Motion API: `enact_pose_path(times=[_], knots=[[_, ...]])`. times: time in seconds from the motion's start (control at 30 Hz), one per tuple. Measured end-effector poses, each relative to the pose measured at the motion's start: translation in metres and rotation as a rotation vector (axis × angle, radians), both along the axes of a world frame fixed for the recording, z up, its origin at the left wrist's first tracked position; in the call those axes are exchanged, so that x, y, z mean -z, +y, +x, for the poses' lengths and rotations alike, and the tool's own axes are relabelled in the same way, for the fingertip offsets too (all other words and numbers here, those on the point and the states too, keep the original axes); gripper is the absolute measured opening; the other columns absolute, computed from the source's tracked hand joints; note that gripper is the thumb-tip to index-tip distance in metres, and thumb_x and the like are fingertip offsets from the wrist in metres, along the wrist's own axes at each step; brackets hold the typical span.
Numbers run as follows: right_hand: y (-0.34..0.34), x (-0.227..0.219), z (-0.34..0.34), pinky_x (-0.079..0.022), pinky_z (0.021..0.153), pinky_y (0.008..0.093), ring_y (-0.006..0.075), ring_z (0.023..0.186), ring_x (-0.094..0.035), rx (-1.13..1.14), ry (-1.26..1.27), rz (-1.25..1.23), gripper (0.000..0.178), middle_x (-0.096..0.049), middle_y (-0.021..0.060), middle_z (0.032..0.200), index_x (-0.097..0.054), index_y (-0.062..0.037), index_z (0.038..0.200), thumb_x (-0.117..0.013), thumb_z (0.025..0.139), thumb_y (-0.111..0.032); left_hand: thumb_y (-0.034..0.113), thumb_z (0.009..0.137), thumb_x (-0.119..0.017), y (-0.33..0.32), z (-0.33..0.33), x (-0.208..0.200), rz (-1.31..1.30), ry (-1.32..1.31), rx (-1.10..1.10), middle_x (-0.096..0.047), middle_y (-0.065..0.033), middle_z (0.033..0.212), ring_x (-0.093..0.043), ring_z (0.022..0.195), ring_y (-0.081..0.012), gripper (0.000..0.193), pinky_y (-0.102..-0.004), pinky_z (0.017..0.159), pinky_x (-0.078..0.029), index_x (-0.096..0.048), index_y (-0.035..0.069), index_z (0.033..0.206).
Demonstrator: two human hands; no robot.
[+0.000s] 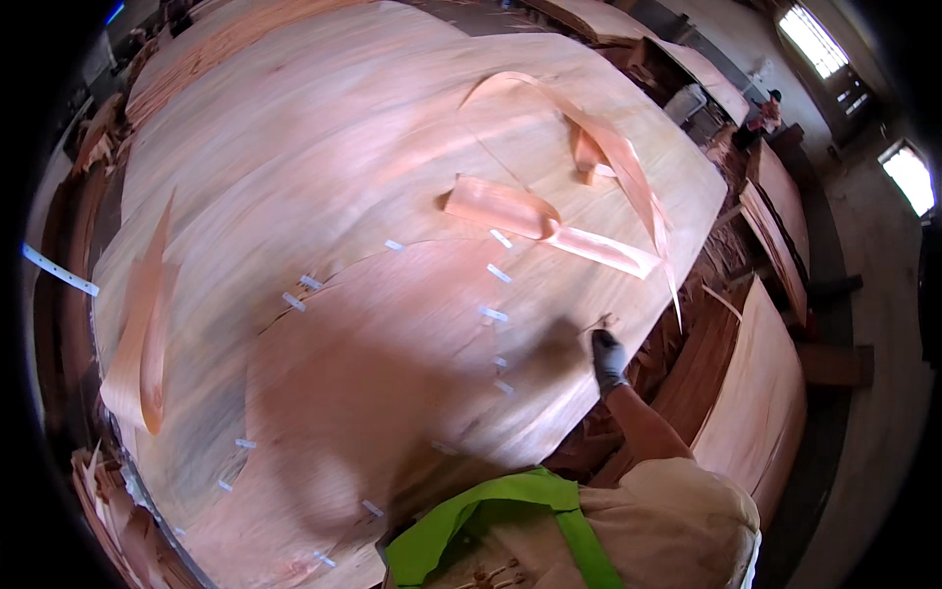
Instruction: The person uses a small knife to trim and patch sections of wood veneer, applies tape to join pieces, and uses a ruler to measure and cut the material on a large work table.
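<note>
My right hand (608,361), in a dark grey glove, reaches over the right part of a large wood veneer sheet (324,187). Its fingers look closed, and a small brownish mark or scrap (604,321) lies just beyond them; what they hold, if anything, is too small to name. A reddish veneer patch (383,363) lies within the pale sheet, with short strips of white tape (494,314) along its edges. Beyond the hand are a curled veneer offcut (500,206) and a long, twisted veneer strip (618,152). My left hand does not show.
Another curled veneer piece (142,344) stands at the sheet's left side, near a white perforated strip (61,270). Veneer stacks (756,393) and loose scraps (657,363) border the right edge. A person (765,116) is far off at the right.
</note>
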State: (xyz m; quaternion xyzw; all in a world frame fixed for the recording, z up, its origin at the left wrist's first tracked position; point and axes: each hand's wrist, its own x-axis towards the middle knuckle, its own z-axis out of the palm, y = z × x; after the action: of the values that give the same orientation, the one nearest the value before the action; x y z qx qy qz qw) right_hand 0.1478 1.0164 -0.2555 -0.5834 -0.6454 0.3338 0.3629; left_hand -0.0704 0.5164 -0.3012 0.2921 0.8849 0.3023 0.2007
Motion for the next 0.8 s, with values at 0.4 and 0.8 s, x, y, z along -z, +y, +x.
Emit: enact_pose_path(times=[0.4, 0.8], knots=[[0.089, 0.109, 0.232, -0.046, 0.058, 0.0362, 0.0232, 0.065, -0.059, 0.572, 0.110, -0.525, 0.069, -0.064, 0.0120, 0.081, -0.062, 0.0037, 0.110, -0.062, 0.080, -0.059, 0.037, 0.091, -0.056, 0.066, 0.099, 0.007, 0.582, -1.298, -0.605, -0.060, -0.0128, 0.102, -0.056, 0.092, -0.0252, 0.036, -0.0371, 0.078, -0.047, -0.060, 0.005, 0.109], [0.130, 0.089, 0.175, -0.034, 0.036, 0.0264, 0.0123, 0.039, -0.042, 0.302, 0.881, -0.735, 0.023, -0.052, -0.0019, 0.056, -0.060, -0.0129, 0.075, -0.073, 0.081, -0.030, 0.041, 0.090, -0.058, -0.009, 0.156, 0.002, 0.831, -1.309, -0.726, -0.059, -0.0054, 0.080, -0.054, 0.073, -0.0169, 0.032, -0.0304, 0.064, -0.046, -0.062, 0.009, 0.095]])
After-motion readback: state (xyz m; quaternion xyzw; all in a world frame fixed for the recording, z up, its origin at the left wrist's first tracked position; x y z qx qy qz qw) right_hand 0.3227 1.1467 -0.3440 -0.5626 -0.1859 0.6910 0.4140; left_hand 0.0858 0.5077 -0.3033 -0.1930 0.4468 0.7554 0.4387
